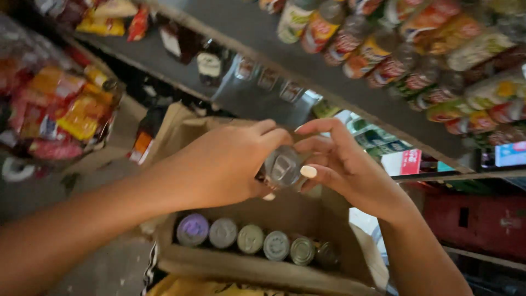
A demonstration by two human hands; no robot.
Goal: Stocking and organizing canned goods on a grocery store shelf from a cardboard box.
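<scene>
Both of my hands hold one small metal can [282, 166] with a pull-tab lid, raised above an open cardboard box [257, 267]. My left hand [224, 164] wraps its fingers around the can's left side. My right hand [342, 164] grips the right side, its thumb lying across the lid's edge. Down in the box a row of several more cans [251, 239] stands upright, lids facing me. The lower part of the held can is hidden by my fingers.
A grey shelf [356, 98] loaded with bottles and jars [383, 52] slants across the upper right. Bagged snacks [66, 109] hang at the left. Dark bottles [211, 60] stand on a lower shelf. A red crate [482, 222] sits at the right.
</scene>
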